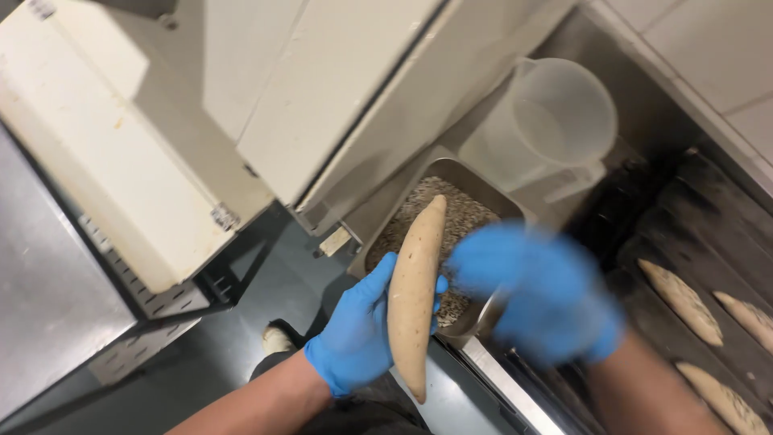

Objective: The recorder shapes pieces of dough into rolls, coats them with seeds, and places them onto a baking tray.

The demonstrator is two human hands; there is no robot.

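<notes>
1. The left hand, in a blue glove, grips a long dough stick over the metal seed tray.
2. The right hand is blurry; I cannot tell if it is open.
3. The soft dough sticks out both ways, so it might bend or drop.

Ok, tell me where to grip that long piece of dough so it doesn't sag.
Grip the dough piece around its thick middle, coming from its left side, much as the left hand cradles it now. It is long, tapers to thin points at both ends, and looks soft, so holding an end would likely let it droop. The blurred right hand could support the far half over the seed tray.
</notes>
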